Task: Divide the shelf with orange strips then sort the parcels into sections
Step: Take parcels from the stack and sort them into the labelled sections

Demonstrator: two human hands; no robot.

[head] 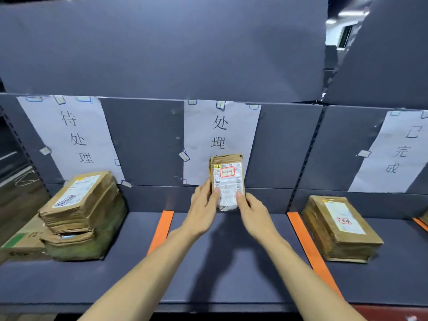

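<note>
A brown parcel (pixel 228 174) with a white label and a red stamp stands upright above the middle section of the grey shelf (pixel 129 279). My left hand (pixel 203 205) grips its lower left edge and my right hand (pixel 251 210) grips its lower right edge, thumbs on the label. Two orange strips (pixel 162 228) (pixel 310 249) bound the middle section. A third orange strip (pixel 420 223) shows at the far right. A stack of brown parcels (pixel 81 216) fills the left section. Another brown parcel (pixel 340 230) lies in the right section.
Three white paper signs hang on the back wall: left (pixel 69 137), middle (pixel 220 126), right (pixel 398 154). A cardboard box (pixel 20 244) sits at the left end beside the stack. The upper shelf board (pixel 162 47) overhangs.
</note>
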